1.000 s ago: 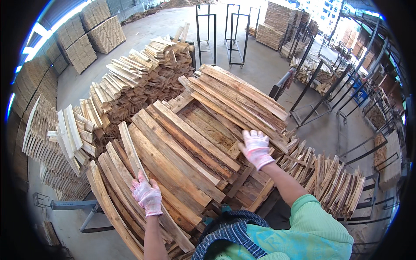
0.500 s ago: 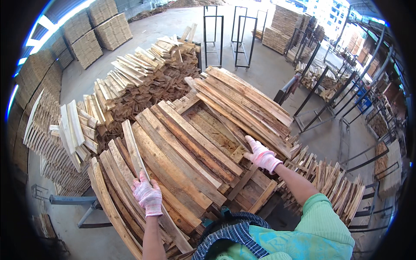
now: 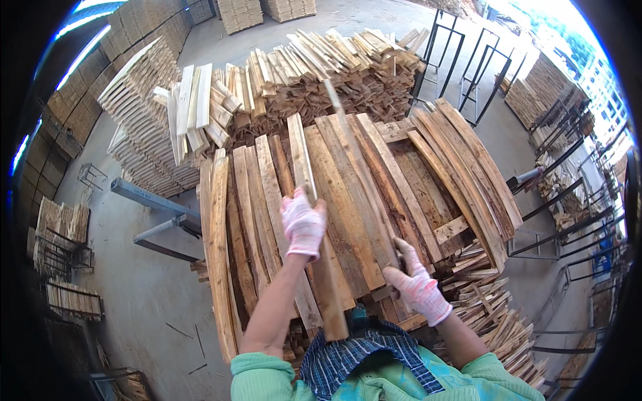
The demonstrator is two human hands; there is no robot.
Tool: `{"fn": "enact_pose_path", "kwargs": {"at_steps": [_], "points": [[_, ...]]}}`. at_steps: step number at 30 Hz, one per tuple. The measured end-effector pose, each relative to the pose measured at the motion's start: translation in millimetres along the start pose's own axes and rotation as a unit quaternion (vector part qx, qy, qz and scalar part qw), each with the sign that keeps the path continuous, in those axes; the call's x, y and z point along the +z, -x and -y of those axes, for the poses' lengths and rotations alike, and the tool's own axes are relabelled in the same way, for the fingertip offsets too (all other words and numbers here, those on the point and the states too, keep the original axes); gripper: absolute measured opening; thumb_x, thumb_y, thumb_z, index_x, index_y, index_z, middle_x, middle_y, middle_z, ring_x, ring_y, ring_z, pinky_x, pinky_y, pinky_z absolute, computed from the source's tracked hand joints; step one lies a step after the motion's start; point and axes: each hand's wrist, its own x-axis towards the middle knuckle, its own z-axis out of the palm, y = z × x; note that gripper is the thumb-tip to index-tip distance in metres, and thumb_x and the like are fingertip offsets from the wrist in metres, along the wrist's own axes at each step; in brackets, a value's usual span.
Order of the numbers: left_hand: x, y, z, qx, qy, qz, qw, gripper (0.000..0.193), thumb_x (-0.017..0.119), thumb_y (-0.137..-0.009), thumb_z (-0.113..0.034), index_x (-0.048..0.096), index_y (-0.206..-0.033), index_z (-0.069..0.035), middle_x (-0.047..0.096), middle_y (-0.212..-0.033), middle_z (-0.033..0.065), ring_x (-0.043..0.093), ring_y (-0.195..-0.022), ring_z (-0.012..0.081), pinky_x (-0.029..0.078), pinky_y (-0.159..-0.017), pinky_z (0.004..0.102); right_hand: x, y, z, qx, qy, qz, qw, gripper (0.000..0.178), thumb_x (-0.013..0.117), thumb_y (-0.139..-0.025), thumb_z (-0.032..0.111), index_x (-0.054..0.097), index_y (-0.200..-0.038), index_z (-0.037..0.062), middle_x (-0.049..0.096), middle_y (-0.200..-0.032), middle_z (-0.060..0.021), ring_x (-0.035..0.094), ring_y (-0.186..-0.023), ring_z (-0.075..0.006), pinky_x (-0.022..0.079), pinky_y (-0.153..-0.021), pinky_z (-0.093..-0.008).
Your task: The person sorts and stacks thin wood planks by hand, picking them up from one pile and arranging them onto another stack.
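Observation:
My left hand (image 3: 304, 225), in a pink-and-white knit glove, is closed round a narrow wooden plank (image 3: 329, 294). One end of this plank points toward me and the other away. My right hand (image 3: 416, 286), gloved alike, pinches the near end of a second plank (image 3: 362, 177), which is blurred and lifted at its far end. Both are over a broad layer of boards (image 3: 224, 234) laid side by side, some with bark edges. To the right of the second plank, more boards (image 3: 471, 177) lie bunched beside a gap showing lower wood.
A heap of short cut planks (image 3: 321, 93) stands behind the boards. Neatly layered planks (image 3: 144, 93) rise at the far left. A grey metal beam (image 3: 150, 197) juts out at the left. Black metal frames (image 3: 438, 60) stand at the back right, and loose strips (image 3: 495, 311) lie at the near right.
My view has turned, so the boards sit farther right. My left hand has moved inward and grips a plank. My right hand has come off the gap's edge and holds a raised plank.

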Motion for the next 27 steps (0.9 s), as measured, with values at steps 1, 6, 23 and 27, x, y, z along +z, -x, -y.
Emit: {"fn": "enact_pose_path", "kwargs": {"at_steps": [1,6,23,27], "points": [[11.5,1.4,1.3,-0.004,-0.025,-0.024,0.999,0.048,0.067,-0.088,-0.033,0.06,-0.13,-0.012,0.059,-0.113,0.0233,0.058,-0.109,0.0412,0.049,-0.094,0.0507,14.2,1.1,0.2,-0.012,0.036,0.014,0.999,0.074,0.067,-0.095,0.016,0.027,-0.157,0.0067,0.06,-0.122,-0.0119,0.059,-0.078,-0.0127,0.051,-0.064,-0.03],[26.8,4.9,22.2,0.089,0.065,-0.024,0.994,0.027,0.063,-0.092,-0.016,0.066,-0.117,-0.009,0.062,-0.118,0.0205,0.058,-0.113,0.0367,0.048,-0.097,0.0473,51.2,-10.2,-55.4,-0.201,0.514,-0.043,0.833,0.084,0.067,-0.091,0.044,0.033,-0.15,-0.0048,0.06,-0.119,-0.03,0.062,-0.104,-0.0447,0.051,-0.09,-0.0499],[-129.0,-16.2,173.5,-0.033,-0.223,0.048,0.973,0.067,0.059,-0.095,-0.033,0.035,-0.156,-0.02,0.056,-0.129,0.0269,0.057,-0.113,0.0443,0.05,-0.097,0.0535,134.7,-154.3,26.9,-0.089,0.635,-0.143,0.754,0.086,0.066,-0.092,0.05,0.026,-0.159,0.0147,0.051,-0.129,-0.0284,0.059,-0.116,-0.0426,0.052,-0.093,-0.0516],[-152.7,-41.1,166.0,-0.026,-0.254,-0.003,0.967,0.061,0.063,-0.093,-0.027,0.043,-0.15,-0.018,0.06,-0.119,0.023,0.061,-0.104,0.0417,0.054,-0.088,0.051,146.8,-145.7,25.8,-0.057,0.659,-0.153,0.734,0.078,0.067,-0.092,0.046,0.031,-0.157,0.0219,0.053,-0.128,-0.0262,0.058,-0.118,-0.0415,0.051,-0.093,-0.0508]]}}
